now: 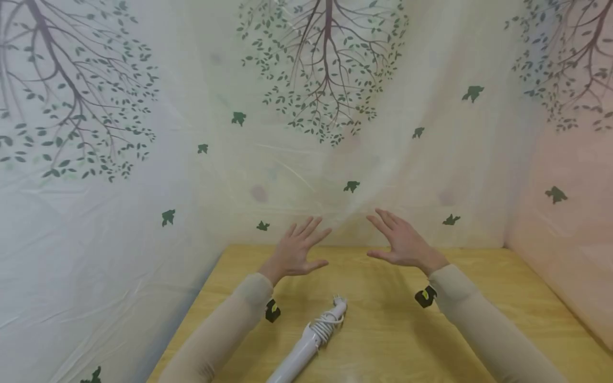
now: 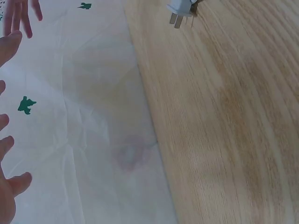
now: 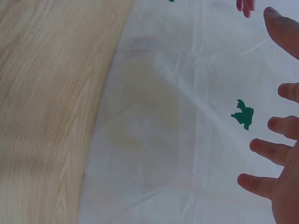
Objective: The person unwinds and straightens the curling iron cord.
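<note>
Both hands are held up over the far part of the table, fingers spread and nothing in them. My left hand (image 1: 297, 250) is on the left with its thumb toward the middle; in the left wrist view its fingers (image 2: 17, 183) show at the left edge. Across a gap, my right hand (image 1: 404, 242) mirrors it, and its fingers (image 3: 259, 184) are extended in the right wrist view. Nearer me lies a white stick-shaped electrical appliance (image 1: 299, 354), cord (image 1: 325, 325) wound around its narrow end. Its pronged plug (image 2: 180, 8) points away from me. The near end is cut off by the frame.
The wooden table (image 1: 383, 340) meets a pale hanging sheet (image 1: 297, 175) printed with trees and green birds at its far edge. More sheeting hangs along the left and right sides. A small black device (image 1: 425, 297) is strapped at each wrist.
</note>
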A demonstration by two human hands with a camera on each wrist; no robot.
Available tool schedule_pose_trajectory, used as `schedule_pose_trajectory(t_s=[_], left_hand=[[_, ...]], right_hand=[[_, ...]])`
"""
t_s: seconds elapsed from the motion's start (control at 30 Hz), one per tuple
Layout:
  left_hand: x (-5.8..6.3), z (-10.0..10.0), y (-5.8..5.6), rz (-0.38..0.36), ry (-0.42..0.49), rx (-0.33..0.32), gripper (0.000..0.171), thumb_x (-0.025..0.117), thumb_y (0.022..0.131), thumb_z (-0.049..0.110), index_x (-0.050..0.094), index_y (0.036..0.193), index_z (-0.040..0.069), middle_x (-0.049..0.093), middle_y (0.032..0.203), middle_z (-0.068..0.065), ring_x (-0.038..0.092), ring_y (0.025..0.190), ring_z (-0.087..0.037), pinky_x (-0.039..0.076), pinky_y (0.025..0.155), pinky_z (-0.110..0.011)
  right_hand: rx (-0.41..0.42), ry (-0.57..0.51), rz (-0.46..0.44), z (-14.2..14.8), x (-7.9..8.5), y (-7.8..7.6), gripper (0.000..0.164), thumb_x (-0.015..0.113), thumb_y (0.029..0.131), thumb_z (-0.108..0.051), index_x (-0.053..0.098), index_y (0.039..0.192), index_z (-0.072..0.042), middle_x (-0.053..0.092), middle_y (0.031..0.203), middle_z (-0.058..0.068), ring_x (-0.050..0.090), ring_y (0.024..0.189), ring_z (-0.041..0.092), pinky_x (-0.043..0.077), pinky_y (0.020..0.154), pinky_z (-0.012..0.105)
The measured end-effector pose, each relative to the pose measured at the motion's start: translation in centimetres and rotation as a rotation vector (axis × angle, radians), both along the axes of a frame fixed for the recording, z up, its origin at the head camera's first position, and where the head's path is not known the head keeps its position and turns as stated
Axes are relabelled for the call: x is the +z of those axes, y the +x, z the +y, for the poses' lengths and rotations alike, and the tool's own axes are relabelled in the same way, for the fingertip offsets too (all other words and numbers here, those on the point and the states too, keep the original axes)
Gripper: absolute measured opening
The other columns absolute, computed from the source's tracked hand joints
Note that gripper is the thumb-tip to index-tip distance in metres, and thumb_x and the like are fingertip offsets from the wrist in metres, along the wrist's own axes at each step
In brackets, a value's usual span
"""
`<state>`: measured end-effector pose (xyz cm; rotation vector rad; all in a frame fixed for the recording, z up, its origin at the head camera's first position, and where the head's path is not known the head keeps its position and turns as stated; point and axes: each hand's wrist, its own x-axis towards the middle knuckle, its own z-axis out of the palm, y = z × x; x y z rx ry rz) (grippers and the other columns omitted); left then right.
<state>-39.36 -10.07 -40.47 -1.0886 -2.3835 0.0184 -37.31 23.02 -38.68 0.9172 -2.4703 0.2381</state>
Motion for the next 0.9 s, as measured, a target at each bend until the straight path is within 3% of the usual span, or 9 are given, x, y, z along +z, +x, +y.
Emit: schedule_pose_trajectory(t_s=[0.2,0.37,0.63,0.73,0.9], left_hand=[[-0.3,-0.6,0.4,-0.048,0.050,-0.036,0.081,0.048,0.088,0.067,0.026,0.155,0.026,0.019,0.162,-0.007,0.029,0.145,-0.034,0.034,0.108,-0.056],[-0.9,-1.2,1.2,-0.129,0.107,-0.051,0.081,0.051,0.089,0.064,0.025,0.155,0.026,0.026,0.160,-0.006,0.035,0.142,-0.032,0.045,0.098,-0.054],[-2.3,-2.0,3.3,-0.236,0.129,-0.008,0.080,0.051,0.089,0.064,0.024,0.155,0.029,0.043,0.151,-0.007,0.049,0.131,-0.029,0.049,0.092,-0.049],[-2.9,-2.5,4.2,-0.265,0.140,-0.003,0.077,0.053,0.088,0.063,0.028,0.154,0.030,0.052,0.142,-0.007,0.055,0.123,-0.028,0.050,0.090,-0.048],[-4.2,-3.2,5.8,-0.383,0.146,0.013,0.075,0.053,0.088,0.063,0.030,0.153,0.032,0.057,0.133,-0.004,0.063,0.107,-0.022,0.052,0.083,-0.043]], right_hand=[[0.000,-0.034,-0.095,-0.2,0.0,0.3,0.090,0.064,0.085,-0.059,0.028,0.154,-0.014,0.029,0.157,0.020,0.036,0.138,0.043,0.034,0.106,0.060],[-0.007,-0.087,-0.181,-0.5,-0.6,0.6,0.085,0.065,0.087,-0.055,0.030,0.153,-0.013,0.035,0.154,0.017,0.041,0.135,0.042,0.037,0.103,0.061],[0.033,-0.156,-0.250,-1.0,-1.4,1.1,0.080,0.065,0.088,-0.052,0.034,0.151,-0.016,0.052,0.143,0.013,0.059,0.118,0.030,0.047,0.093,0.055],[0.052,-0.174,-0.255,-1.2,-1.7,1.2,0.078,0.064,0.089,-0.052,0.035,0.151,-0.016,0.056,0.137,0.014,0.061,0.114,0.028,0.049,0.090,0.054],[0.064,-0.191,-0.266,-1.4,-2.5,1.3,0.074,0.065,0.089,-0.049,0.037,0.149,-0.015,0.060,0.131,0.011,0.062,0.110,0.026,0.050,0.088,0.051]])
